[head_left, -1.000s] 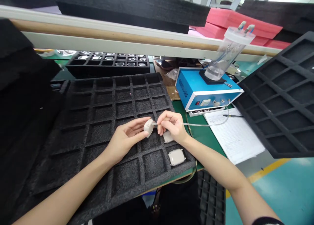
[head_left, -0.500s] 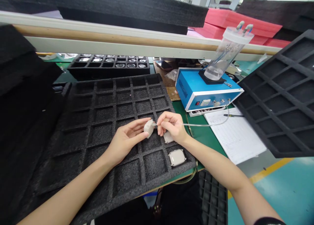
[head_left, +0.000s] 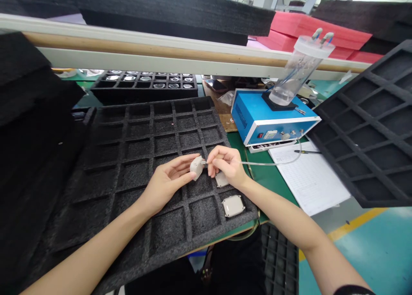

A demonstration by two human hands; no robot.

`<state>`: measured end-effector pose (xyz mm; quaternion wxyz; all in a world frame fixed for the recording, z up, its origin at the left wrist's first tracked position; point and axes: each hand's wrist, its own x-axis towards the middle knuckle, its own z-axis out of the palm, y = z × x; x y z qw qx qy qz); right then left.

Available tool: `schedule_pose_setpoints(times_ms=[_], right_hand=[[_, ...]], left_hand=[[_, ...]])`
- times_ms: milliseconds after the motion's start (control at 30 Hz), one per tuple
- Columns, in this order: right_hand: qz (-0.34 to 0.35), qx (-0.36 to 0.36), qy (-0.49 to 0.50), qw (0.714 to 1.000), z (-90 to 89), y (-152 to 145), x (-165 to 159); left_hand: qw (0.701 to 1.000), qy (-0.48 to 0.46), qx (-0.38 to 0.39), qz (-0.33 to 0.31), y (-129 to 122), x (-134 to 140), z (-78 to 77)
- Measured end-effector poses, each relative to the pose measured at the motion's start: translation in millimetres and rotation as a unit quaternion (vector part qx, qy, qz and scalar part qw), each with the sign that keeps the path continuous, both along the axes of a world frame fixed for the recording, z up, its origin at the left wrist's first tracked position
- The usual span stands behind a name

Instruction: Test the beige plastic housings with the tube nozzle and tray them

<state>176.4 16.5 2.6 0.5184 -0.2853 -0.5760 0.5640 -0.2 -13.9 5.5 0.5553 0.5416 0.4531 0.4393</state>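
Observation:
My left hand pinches a pale beige watch case between thumb and fingers, tilted above the black foam tray. My right hand is closed round the end of a clear thin tube. The tube's tip meets the side of the watch case; whether it touches cannot be made out. Beneath my right hand, a second watch case lies partly hidden in a compartment. Another beige watch case rests in the tray's near right corner.
A blue machine stands at the back right, a clear cylinder tilted on top. Beside it lie a written sheet and a pen. Black foam stacks rise at left; another foam tray leans at right.

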Motion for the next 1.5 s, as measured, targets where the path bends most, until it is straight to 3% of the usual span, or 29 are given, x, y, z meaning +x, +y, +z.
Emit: schedule_pose_setpoints(times_ms=[1500], right_hand=[[0.008,0.017,0.007,1.0,-1.2,-0.6,-1.0]], left_hand=[[0.998,-0.051,-0.007,-0.021,1.9,-2.7,-5.1]])
